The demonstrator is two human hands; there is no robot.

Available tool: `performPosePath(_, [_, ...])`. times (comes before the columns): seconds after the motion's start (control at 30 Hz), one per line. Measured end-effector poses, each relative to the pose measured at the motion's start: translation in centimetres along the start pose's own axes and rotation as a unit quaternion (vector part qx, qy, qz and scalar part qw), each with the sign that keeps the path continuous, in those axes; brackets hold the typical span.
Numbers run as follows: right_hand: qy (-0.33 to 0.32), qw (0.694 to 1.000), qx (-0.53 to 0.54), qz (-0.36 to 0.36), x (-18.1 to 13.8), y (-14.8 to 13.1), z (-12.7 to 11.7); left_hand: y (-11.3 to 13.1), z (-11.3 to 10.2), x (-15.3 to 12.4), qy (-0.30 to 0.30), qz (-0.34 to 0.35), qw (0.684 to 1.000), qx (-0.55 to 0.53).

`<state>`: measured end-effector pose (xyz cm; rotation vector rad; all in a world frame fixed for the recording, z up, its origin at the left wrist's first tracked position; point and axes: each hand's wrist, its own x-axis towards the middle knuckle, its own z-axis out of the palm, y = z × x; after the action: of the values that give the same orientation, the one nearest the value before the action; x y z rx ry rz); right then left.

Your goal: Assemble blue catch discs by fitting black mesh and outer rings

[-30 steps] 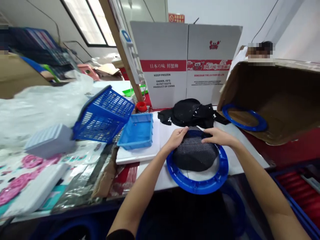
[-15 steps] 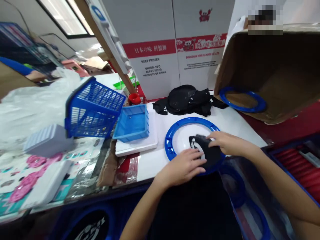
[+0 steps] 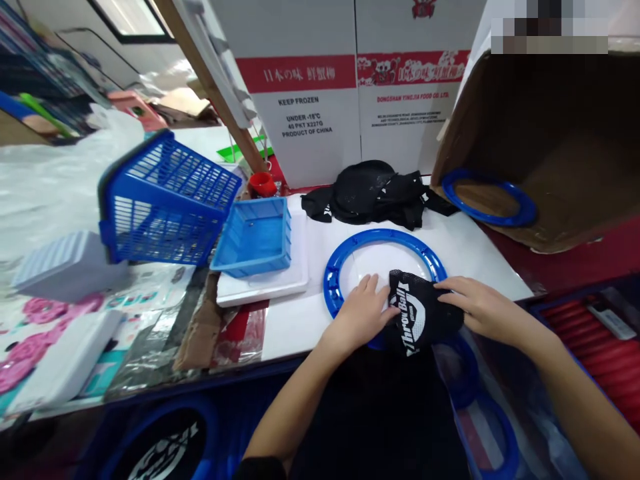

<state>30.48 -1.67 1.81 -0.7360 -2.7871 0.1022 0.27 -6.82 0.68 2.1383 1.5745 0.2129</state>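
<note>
A folded black mesh cloth (image 3: 435,317) with white "Throw Ball" lettering is raised over the near right part of a blue plastic ring (image 3: 333,280). At its left edge, my left hand (image 3: 361,313) pinches the cloth between thumb and forefinger, the other fingers over the ring's opening. My right hand (image 3: 487,310) grips the right edge, thumb below and fingers on top. The ring lies flat on the white work surface (image 3: 295,333), its near side hidden by cloth and left hand. Behind it is a heap of black cloths (image 3: 365,197).
Left of the ring, a light blue tray (image 3: 253,243) sits on a white slab, beside a tilted blue basket (image 3: 170,207). A cardboard box (image 3: 560,147) at right holds another blue ring (image 3: 525,212). White printed cartons (image 3: 305,153) stand behind. Below the edge lies a covered ring (image 3: 165,447).
The cloth has been lifted and turned, so its lettering now faces me. My left hand has gone from lying spread over it to pinching its left edge. The view shifted slightly.
</note>
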Motion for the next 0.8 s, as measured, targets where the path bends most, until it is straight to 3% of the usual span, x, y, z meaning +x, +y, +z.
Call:
performPosePath(0.23, [0.028, 0.999, -0.010, -0.012, -1.9, -1.5, 1.0, 1.3, -0.2, 0.3, -0.013, 0.075, 0.997, 0.017])
performPosePath(0.4, [0.033, 0.996, -0.032, -0.078, -0.8, -4.8, 0.0, -0.2, -1.6, 0.7, -0.018, 0.094, 0.995, 0.020])
performPosePath(0.63, [-0.033, 0.994, 0.012, -0.100, 1.4, -10.7, 1.3, -1.8, -2.4, 1.9, -0.064, 0.198, 0.976, -0.067])
performPosePath(0.7, [-0.053, 0.992, 0.046, -0.102, 2.2, -11.2, 1.1, -1.8, -2.6, 1.9, -0.072, 0.222, 0.967, -0.101])
performPosePath(0.8, [-0.144, 0.970, 0.153, -0.120, 4.2, -10.1, 0.0, -2.0, -2.4, 2.0, -0.061, 0.219, 0.969, -0.094])
